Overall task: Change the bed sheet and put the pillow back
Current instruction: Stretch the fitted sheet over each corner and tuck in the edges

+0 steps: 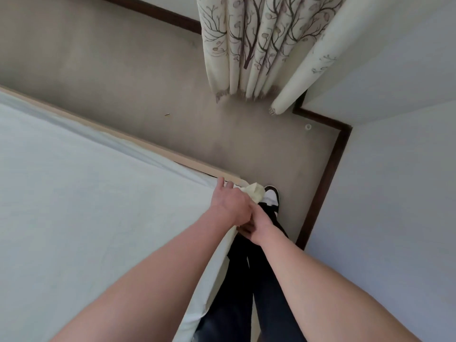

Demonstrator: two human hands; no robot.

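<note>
Sheet mostly on, corner still being sorted, no pillow anywhere in view

So the pale sheet (98, 193) is spread pretty flat over the mattress, and the person is standing at the bed's corner by the wooden bed frame (148, 146), working on that last bit. Left hand (230, 204) lies on the corner with fingers fairly straight, pressing the fabric down at the edge. Right hand (255, 225) is curled in just below it at the side of the mattress and looks like it's pinching the sheet edge, though the left hand partly hides it. A bunched cream bit of cloth (255, 193) sticks out past the corner, above their shoe (272, 193). My guess: the tuck's nearly done here; other corners I can't see, and the pillow part is still to come.
</note>
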